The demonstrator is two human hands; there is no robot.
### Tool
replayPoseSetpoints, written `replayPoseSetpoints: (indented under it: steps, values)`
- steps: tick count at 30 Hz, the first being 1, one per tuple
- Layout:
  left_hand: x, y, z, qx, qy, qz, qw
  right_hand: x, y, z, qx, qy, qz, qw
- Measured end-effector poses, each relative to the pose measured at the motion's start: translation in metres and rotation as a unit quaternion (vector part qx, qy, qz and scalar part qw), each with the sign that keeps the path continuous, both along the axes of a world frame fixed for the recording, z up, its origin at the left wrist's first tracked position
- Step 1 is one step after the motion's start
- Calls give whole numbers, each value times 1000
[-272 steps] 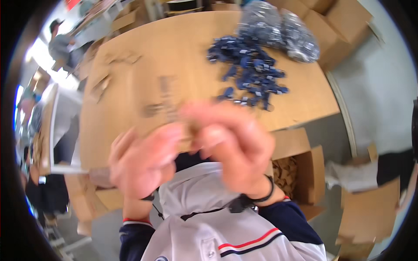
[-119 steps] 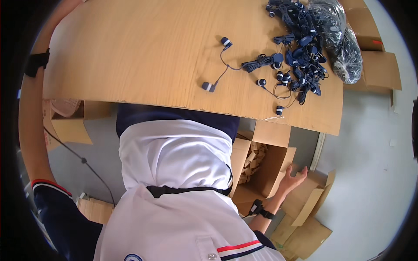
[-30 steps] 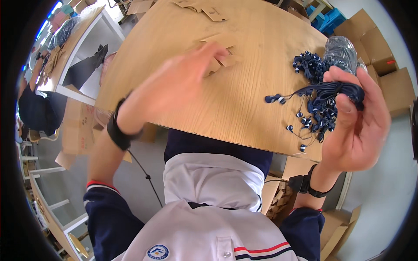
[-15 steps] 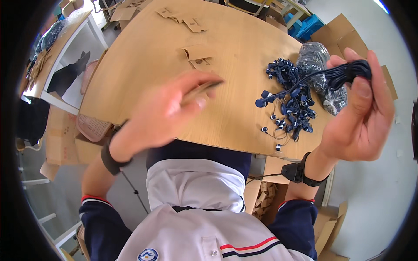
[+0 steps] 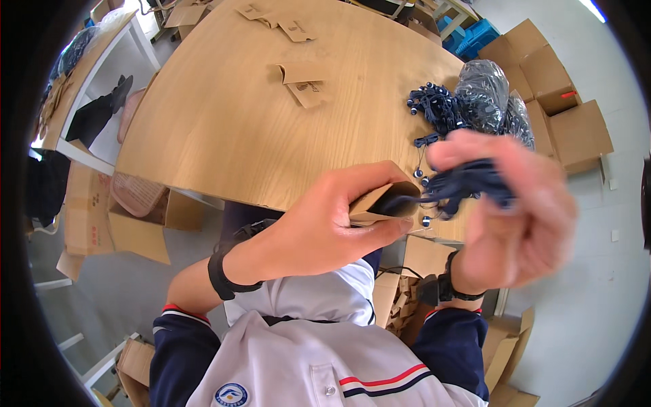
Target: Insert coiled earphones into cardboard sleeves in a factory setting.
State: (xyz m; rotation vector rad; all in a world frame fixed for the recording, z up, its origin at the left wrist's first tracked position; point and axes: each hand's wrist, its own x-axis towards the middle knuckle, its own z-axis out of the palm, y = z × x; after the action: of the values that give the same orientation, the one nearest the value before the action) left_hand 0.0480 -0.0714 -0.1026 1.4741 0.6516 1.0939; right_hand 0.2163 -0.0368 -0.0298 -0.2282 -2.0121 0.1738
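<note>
One brown paper sleeve (image 5: 370, 203) is gripped in the left hand (image 5: 329, 220), one dark earphone bundle (image 5: 478, 182) in the right hand (image 5: 522, 220)

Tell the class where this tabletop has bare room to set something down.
Bare: a wide patch of the table between its left edge and the brown card pieces; also between those and the earphone pile. Crowded: the right side, with that pile, plastic bags and the right hand.
</note>
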Motion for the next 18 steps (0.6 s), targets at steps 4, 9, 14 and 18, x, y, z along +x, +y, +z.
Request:
replayPoseSetpoints:
  steps: [4,9,14,18]
  values:
    - [-4,-2,-3,-19,-60,-5,998,0,-8,-22,-114,-20,6,993]
    - [-5,-4,-3,-152,-72,-52,984,5,-14,-28,-180,-12,6,984]
    - [0,-4,-12,-192,-94,-57,975,-1,-14,-47,-190,109,-2,976]
    - [0,-5,-7,-207,-98,-51,972,-3,-17,-49,-215,145,49,965]
